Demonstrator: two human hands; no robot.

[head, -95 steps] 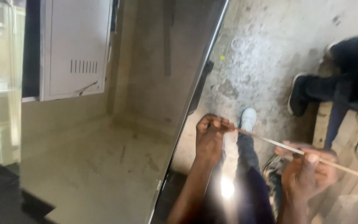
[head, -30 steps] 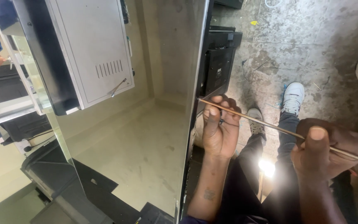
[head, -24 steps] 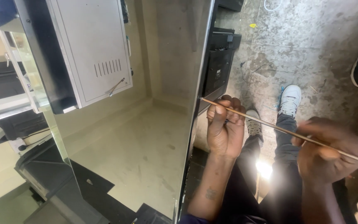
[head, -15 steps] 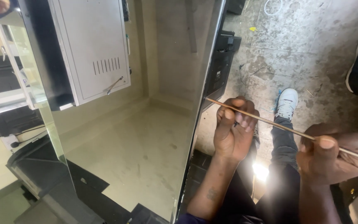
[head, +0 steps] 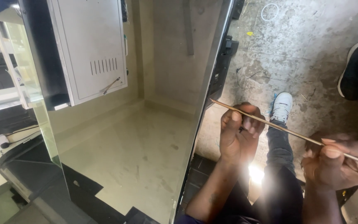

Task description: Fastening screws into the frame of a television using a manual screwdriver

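Head view, looking down: holding a thin rod [head: 286,130] with both hands, slantwise above the concrete floor [head: 303,45]. Left hand [head: 239,132] clenched around the rod near its far end; right hand [head: 336,164] pinching it lower down between thumb and fingers. Far tip just beside the dark edge of the big reflective panel [head: 146,137], perhaps touching it.

Judging by this, bringing the rod to the panel's edge, not yet pressing or laying it along. Next calls for a steady left grip and fine guiding from the right, keeping the tip on the edge without slipping.

Hard to tell whether tip and edge really meet. Rod's near end cut off at the right border. Only a dark shoe [head: 355,70] of another person visible. Glare between the knees hiding what lies there.
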